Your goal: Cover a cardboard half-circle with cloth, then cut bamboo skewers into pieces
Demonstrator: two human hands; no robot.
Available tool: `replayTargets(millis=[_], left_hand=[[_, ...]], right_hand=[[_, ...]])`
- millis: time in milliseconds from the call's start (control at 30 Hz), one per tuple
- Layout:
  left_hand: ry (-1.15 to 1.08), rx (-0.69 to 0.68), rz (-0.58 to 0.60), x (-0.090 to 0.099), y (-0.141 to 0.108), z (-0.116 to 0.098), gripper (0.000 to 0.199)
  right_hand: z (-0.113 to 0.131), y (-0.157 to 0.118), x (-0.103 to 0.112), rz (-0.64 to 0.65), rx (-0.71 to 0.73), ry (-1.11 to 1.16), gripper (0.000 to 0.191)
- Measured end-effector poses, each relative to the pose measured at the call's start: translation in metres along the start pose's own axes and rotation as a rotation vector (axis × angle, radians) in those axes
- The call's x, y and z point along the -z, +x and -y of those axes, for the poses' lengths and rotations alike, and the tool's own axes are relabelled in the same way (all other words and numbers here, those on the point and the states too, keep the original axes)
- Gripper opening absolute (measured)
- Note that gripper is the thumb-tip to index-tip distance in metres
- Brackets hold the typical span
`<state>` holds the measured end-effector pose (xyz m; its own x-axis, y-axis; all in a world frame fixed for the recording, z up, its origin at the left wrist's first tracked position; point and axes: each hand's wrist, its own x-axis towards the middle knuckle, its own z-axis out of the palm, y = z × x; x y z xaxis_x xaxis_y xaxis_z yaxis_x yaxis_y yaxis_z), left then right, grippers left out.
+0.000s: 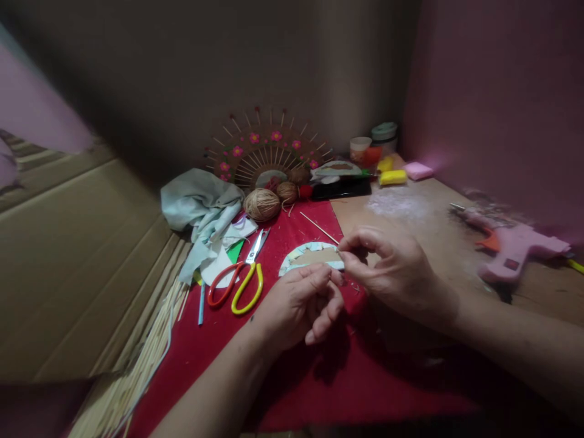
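A half-round cardboard piece [314,257] with pale blue cloth folded over its curved edge lies on the red cloth [292,389]. My left hand [305,304] is at its near edge, fingers curled and partly apart; whether they hold anything is hidden. My right hand [392,274] pinches at the piece's right end, and what is between thumb and finger is too small to name. A thin stick [319,228] lies behind the piece, its near end by my right fingertips. Scissors [246,271] with red and yellow handles rest left of the piece.
At the back stand a decorated fan [264,143], twine balls [261,205] and a cup [360,149]. Pale cloth [201,194] lies left, above many thin sticks [146,359] beside cardboard [68,267]. A pink glue gun [515,249] lies right. A black phone-like object [342,189] lies behind.
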<state>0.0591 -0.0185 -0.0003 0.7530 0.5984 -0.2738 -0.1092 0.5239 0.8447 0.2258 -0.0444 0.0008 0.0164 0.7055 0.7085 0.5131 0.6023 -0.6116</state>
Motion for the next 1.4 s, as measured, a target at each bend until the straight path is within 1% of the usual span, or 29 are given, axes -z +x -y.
replayTargets(millis=[100, 200, 300, 433, 533, 667, 733, 833, 967, 1167, 1267, 1400], left_hand=[[-0.118, 0.048, 0.131, 0.004, -0.002, -0.002, 0.03], [-0.21, 0.093, 0.252, 0.009, -0.004, -0.004, 0.038], [-0.255, 0.11, 0.291, 0.011, -0.005, -0.004, 0.044], [-0.258, 0.121, 0.302, 0.011, -0.004, -0.003, 0.047], [-0.233, 0.091, 0.277, 0.01, -0.002, -0.003, 0.044], [-0.158, -0.012, 0.155, 0.01, 0.001, -0.003, 0.03], [-0.133, -0.057, 0.103, 0.01, 0.002, -0.003, 0.028], [-0.111, -0.094, 0.066, 0.011, 0.004, -0.003, 0.028], [-0.063, -0.103, 0.03, 0.009, 0.002, -0.004, 0.037], [0.046, -0.16, -0.111, 0.001, -0.002, -0.006, 0.038], [0.132, -0.174, -0.16, -0.001, -0.004, -0.006, 0.038], [0.235, -0.178, -0.183, -0.004, -0.007, -0.005, 0.041]], right_hand=[[0.003, -0.001, 0.001, 0.065, 0.019, 0.08, 0.01], [0.005, -0.003, 0.001, 0.071, 0.012, 0.124, 0.011], [0.006, -0.003, 0.0, 0.065, -0.014, 0.154, 0.01], [0.007, -0.003, 0.0, 0.067, -0.031, 0.185, 0.011], [0.008, -0.002, 0.001, 0.065, -0.07, 0.204, 0.011], [0.006, 0.0, 0.002, 0.057, -0.147, 0.205, 0.01], [0.004, 0.001, 0.002, 0.086, -0.161, 0.203, 0.01], [0.002, 0.001, 0.001, 0.119, -0.132, 0.163, 0.011], [0.0, 0.0, 0.0, 0.155, -0.1, 0.075, 0.015], [-0.001, -0.001, -0.001, 0.183, -0.096, -0.028, 0.018], [-0.002, -0.002, -0.001, 0.186, -0.115, -0.045, 0.017], [-0.002, 0.001, 0.0, 0.19, -0.126, -0.023, 0.014]])
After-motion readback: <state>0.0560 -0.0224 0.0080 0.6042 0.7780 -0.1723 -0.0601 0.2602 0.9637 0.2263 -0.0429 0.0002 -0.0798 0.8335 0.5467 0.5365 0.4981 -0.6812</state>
